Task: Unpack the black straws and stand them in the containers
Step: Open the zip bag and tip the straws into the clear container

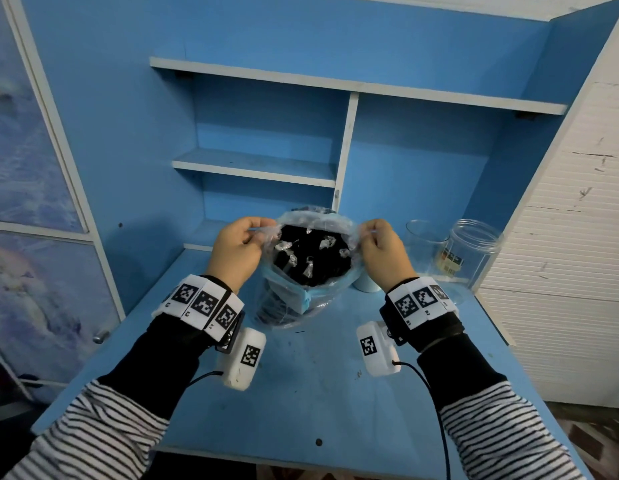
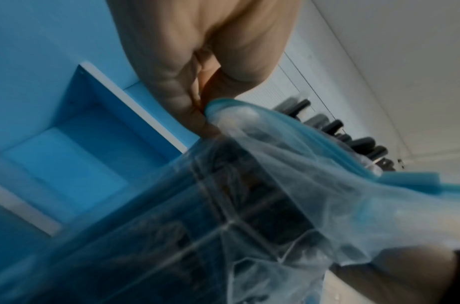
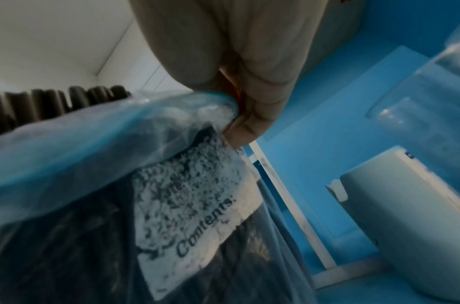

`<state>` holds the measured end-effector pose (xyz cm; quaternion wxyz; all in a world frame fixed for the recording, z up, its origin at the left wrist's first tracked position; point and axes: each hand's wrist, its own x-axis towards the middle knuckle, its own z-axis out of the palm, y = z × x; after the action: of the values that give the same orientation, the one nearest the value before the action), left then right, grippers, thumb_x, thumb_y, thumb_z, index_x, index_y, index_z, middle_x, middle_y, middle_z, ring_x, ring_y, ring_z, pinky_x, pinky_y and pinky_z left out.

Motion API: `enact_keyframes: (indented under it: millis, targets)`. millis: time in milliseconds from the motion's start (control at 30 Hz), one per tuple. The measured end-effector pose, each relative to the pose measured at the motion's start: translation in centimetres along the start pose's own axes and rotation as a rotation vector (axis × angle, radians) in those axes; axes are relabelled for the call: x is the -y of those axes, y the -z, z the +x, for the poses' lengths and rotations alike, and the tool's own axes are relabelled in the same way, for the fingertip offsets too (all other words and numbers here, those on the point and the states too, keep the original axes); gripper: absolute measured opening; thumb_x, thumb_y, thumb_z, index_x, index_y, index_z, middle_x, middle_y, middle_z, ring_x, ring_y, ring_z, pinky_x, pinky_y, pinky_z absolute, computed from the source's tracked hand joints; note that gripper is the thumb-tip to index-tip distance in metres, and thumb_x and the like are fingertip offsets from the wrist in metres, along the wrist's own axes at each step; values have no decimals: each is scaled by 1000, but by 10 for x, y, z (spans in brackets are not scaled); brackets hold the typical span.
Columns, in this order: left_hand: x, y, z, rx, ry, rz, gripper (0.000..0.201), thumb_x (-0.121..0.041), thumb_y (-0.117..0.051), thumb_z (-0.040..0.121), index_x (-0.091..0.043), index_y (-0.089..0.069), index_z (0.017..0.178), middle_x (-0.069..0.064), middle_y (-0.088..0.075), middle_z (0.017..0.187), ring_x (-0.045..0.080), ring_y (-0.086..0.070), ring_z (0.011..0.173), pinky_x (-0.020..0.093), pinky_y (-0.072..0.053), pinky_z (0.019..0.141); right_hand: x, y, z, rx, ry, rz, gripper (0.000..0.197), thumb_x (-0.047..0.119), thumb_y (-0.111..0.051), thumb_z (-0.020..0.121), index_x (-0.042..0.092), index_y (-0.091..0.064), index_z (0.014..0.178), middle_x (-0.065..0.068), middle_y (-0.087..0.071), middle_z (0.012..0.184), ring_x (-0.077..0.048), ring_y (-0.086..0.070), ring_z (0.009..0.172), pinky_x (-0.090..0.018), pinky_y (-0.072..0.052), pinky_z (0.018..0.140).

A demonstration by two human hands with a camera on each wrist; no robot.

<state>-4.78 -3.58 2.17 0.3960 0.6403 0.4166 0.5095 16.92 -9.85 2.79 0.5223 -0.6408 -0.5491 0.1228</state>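
Observation:
A clear plastic bag (image 1: 294, 306) with a blue zip rim stands upright on the blue desk (image 1: 301, 393), packed with black straws (image 1: 311, 261) whose ends show in its open mouth. My left hand (image 1: 247, 237) pinches the bag's left rim, and my right hand (image 1: 370, 237) pinches the right rim, so the mouth is spread wide. In the left wrist view the fingers (image 2: 187, 107) pinch the blue rim (image 2: 249, 109), with straw ends (image 2: 335, 125) behind. In the right wrist view the fingers (image 3: 247, 127) pinch the rim above a white label (image 3: 197, 197). Two clear containers (image 1: 424, 244) (image 1: 474, 251) stand at the right.
A pale blue cup (image 1: 365, 284) stands just right of the bag, behind my right wrist. Blue shelves (image 1: 259, 168) rise behind the desk. A white slatted cabinet (image 1: 557, 271) borders the right, and a patterned cupboard door (image 1: 34, 202) the left.

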Motion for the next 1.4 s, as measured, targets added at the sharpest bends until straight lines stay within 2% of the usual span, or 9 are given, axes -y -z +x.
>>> enact_keyframes:
  millis: [167,300,500,600,767,933,1033,1233,1400]
  targets:
    - [-10,0,-1,38,85,-45,20,-20,-51,77,-27,-69,82,7,-61,78,22,-53,72,38,-45,73,0,3,-7,96,8,81,28,0,-36,93,22,-52,96,-11,-52,65,-20,-42,52,-25,-36,46]
    - [-13,6,-4,53,70,-25,14,-38,-60,76,-29,-68,84,-2,-66,86,17,-60,83,43,-51,83,3,6,-10,44,60,36,20,10,-49,93,25,-62,89,-4,-65,102,-17,-59,86,-28,-48,78]
    - [-6,7,-1,27,-42,145,6,-26,-68,86,-31,-66,87,-13,-66,106,9,-57,110,31,-43,98,8,11,-13,136,80,-64,27,45,-68,84,20,-60,91,0,-65,78,-18,-53,59,-24,-43,56]
    - [-6,6,-3,53,-89,171,2,-29,-68,87,-30,-70,88,-15,-70,98,8,-63,98,27,-48,91,7,13,-8,63,168,-201,20,36,-59,93,18,-58,82,1,-66,83,-22,-60,79,-33,-48,74]
    - [-5,3,-5,79,-156,204,10,-20,-59,94,-23,-68,91,-14,-69,90,6,-62,85,24,-47,82,2,14,-4,78,164,-222,21,20,-48,99,16,-52,79,8,-47,60,-7,-42,59,-14,-36,58]
    - [-3,0,-7,128,-113,128,22,-9,-51,97,-25,-63,87,-11,-65,89,3,-60,82,17,-43,76,-5,12,-1,109,95,-215,30,16,-43,100,17,-44,70,5,-43,59,-7,-39,56,-17,-32,53]
    - [-6,-2,-9,146,-108,127,27,-6,-50,96,-26,-62,83,-6,-65,82,9,-59,76,20,-44,74,-5,13,-5,140,86,-128,11,14,-43,100,16,-50,92,3,-37,54,-9,-34,47,-16,-32,46]
    - [-16,0,-8,203,-112,198,7,-22,-58,91,-20,-62,85,0,-65,85,9,-54,71,25,-42,71,0,17,-13,130,158,-72,18,10,-46,97,17,-63,93,11,-39,47,-6,-31,41,-14,-30,44]
    - [-20,3,-3,190,-194,282,14,-29,-74,82,-30,-59,80,-14,-65,97,7,-59,82,24,-46,77,5,19,-18,74,191,-128,10,19,-62,90,19,-71,94,8,-67,91,-6,-59,71,-12,-46,69]
